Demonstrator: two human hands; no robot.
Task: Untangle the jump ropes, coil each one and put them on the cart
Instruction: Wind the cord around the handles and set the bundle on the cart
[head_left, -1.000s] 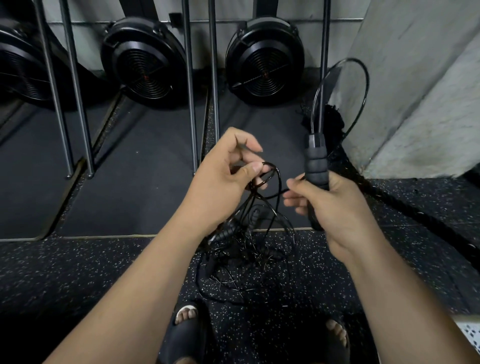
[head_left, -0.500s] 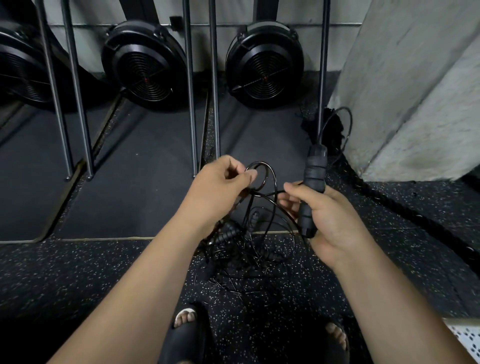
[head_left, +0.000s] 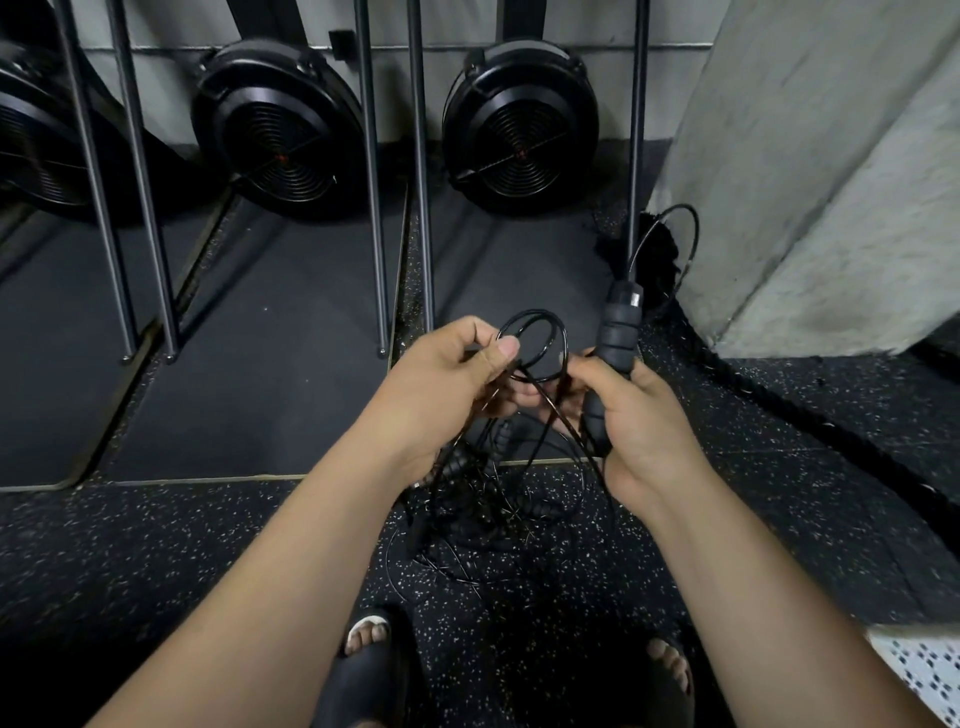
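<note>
Black, glossy cord forms a small loop (head_left: 540, 312) that the left hand (head_left: 447, 384) pinches between thumb and forefinger; the rest of that hand is curled in behind the pinch. Below it the tangle of jump ropes (head_left: 483, 514) hangs from both hands and trails onto the speckled rubber floor (head_left: 208, 545); a second handle (head_left: 457, 462) sits caught in the strands just under the left wrist. To the right, the right hand (head_left: 644, 421) wraps its fingers (head_left: 597, 371) round a ribbed foam handle (head_left: 618, 332), held nearly upright just beside the loop; its own cord arcs out of the top and curves back down.

The step in hand looks like freeing this one rope from the knot; it goes best by feeding, not pulling. The pinch should be light enough that the loop stays wide; the foam handle then passes through it, end first; any hard tug would likely cinch the thin cords tighter. Tracing the single cord that leaves the held handle shows which crossing to undo first. Lowering both hands would put more of the tangle's weight on the floor and slacken the strands. The second handle may snag, so it wants watching.

No cart is plainly in view; a white perforated surface (head_left: 919, 670) at the lower right corner may belong to it, though I cannot tell.
</note>
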